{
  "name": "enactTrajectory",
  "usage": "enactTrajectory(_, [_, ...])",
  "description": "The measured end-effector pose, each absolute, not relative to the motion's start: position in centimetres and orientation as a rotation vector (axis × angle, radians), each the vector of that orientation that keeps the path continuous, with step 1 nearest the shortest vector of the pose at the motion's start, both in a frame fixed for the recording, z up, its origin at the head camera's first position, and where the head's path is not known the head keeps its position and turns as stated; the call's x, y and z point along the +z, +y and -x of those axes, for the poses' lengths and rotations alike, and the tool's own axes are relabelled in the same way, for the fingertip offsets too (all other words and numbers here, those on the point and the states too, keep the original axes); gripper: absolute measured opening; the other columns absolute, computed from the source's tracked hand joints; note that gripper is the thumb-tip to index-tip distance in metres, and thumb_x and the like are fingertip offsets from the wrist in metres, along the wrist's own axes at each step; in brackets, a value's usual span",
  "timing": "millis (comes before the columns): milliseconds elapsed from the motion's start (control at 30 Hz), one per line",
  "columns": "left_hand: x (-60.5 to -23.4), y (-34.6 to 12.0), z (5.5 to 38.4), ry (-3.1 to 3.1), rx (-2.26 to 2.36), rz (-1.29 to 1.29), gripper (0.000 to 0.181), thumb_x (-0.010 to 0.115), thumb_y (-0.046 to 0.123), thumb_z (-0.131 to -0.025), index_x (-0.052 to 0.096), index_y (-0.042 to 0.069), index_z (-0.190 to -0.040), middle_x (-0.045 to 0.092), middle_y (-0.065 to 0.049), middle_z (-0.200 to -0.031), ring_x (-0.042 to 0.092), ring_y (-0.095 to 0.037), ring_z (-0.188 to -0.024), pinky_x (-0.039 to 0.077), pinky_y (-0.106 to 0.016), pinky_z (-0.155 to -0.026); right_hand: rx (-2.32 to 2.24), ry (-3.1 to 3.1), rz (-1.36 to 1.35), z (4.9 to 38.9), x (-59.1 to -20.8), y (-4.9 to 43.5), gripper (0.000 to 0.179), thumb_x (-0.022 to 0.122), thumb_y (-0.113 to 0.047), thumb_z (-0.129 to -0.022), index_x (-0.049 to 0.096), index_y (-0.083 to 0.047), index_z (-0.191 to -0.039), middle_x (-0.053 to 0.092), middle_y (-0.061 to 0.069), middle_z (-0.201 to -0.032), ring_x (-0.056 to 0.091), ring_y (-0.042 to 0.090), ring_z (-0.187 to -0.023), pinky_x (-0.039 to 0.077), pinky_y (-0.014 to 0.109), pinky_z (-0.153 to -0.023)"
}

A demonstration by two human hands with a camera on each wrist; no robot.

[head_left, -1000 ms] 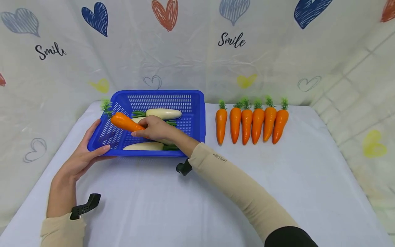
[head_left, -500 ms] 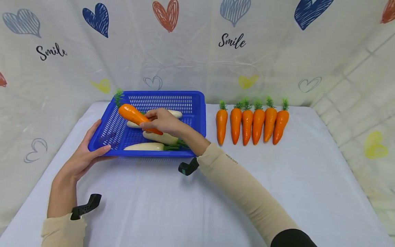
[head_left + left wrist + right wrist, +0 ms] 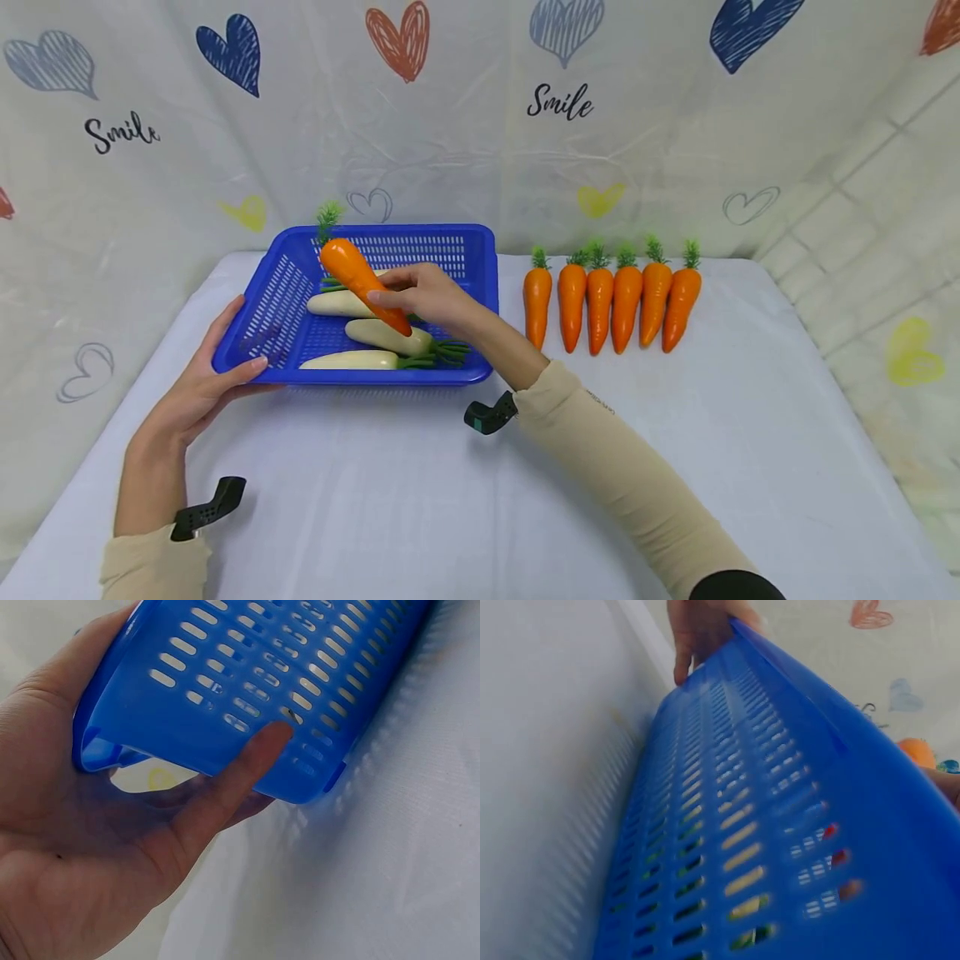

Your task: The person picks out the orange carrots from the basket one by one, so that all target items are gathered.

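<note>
My left hand (image 3: 197,387) grips the front left corner of a blue slotted plastic basket (image 3: 390,378), thumb over the rim. In the left wrist view, a finger of that hand (image 3: 75,825) lies against the basket's slotted wall (image 3: 142,712). Above the basket, my right hand (image 3: 433,296) pinches an orange carrot (image 3: 349,265) by its lower part, leafy green top tilted up to the left. Several white radishes (image 3: 351,360) with green stems lie inside, partly hidden by the carrot and right hand. The right wrist view mostly shows the basket's outer front wall (image 3: 885,840).
Right of the basket, several carrots (image 3: 599,298) lie side by side in a row, tops toward the back. A white cloth (image 3: 360,492) covers the table. Behind it hangs a pale curtain (image 3: 472,108) printed with hearts. A black camera mount sits on each wrist.
My right hand has lifted the carrot from the basket's left side and drawn it right, turning it steeper. More of the radishes now shows. My left hand stays at the corner.
</note>
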State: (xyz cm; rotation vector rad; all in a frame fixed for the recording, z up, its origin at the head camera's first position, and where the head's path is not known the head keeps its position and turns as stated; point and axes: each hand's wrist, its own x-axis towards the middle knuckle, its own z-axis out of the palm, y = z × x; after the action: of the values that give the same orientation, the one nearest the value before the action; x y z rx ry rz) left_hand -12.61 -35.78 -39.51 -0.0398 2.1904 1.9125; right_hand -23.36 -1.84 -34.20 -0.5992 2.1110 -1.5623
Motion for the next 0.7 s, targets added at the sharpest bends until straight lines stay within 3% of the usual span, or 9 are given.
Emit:
enactTrajectory(233, [-39.4,-35.6,12.6,2.211,1.889,0.055,0.092,0.061,0.018,-0.103,0.002,0.057,-0.161,-0.001,-0.021,-0.17,0.036,-0.034,-0.136,0.064,-0.032,-0.089,-1.632,2.075,0.596,23.9,-34.1,0.1,0.037,0.07,-0.027,-0.101,0.067,-0.012,-0.135,0.073,0.009,-0.121,0.067,0.023,-0.109,0.06,0.035,-0.093])
enactTrajectory(367, [-39.4,-35.5,12.7,2.211,1.896,0.046,0.092,0.062,0.017,-0.103,0.003,0.056,-0.161,0.002,-0.019,-0.17,0.042,-0.028,-0.132,0.064,-0.032,-0.089,-1.719,2.037,0.561,24.3,-33.9,1.4,0.045,0.071,-0.023,-0.1,0.059,-0.014,-0.142,0.073,0.013,-0.118,0.072,0.025,-0.106,0.062,0.041,-0.096])
enactTrajectory(500, [-39.4,-35.7,12.8,2.199,1.922,0.031,0.092,0.062,0.016,-0.103,0.004,0.054,-0.162,0.006,-0.017,-0.167,0.048,-0.019,-0.126,0.064,-0.031,-0.089,-1.76,2.015,0.59,24.4,-33.4,2.7,0.057,0.069,-0.022,-0.101,0.047,-0.021,-0.153,0.072,0.016,-0.116,0.074,0.025,-0.105,0.063,0.043,-0.097])
enactTrajectory(700, [-39.5,-35.8,12.6,2.199,1.92,0.049,0.092,0.062,0.016,-0.103,0.004,0.056,-0.162,0.004,-0.017,-0.168,0.046,-0.019,-0.126,0.064,-0.031,-0.088,-1.806,1.906,0.667,24.6,-33.2,4.5,0.064,0.065,-0.02,-0.104,0.039,-0.036,-0.159,0.069,0.016,-0.125,0.071,0.027,-0.112,0.062,0.045,-0.099])
